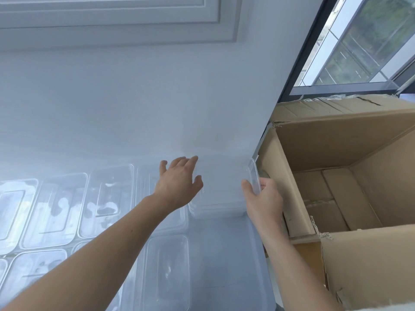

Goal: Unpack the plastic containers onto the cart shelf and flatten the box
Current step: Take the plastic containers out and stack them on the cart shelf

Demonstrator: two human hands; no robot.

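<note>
At three o'clock of the stack, the right grip (262, 196) clasps the edge of the nested plastic containers (217, 198), which seem to rest on the cart shelf (224, 254). At nine o'clock the left grip (177, 182) hovers, fingers spread, holding nothing. Rows of unpacked tubs (107, 203) already lie toward eight o'clock. The box (370, 265) at three o'clock looks emptied, not yet flattened. Behind are a white wall (134, 97) and, at one o'clock, a window (370, 41).

In my right hand (263, 197) the container (254, 178) is clear glossy plastic; the box (350, 140) is matt brown cardboard, torn-edged.
</note>
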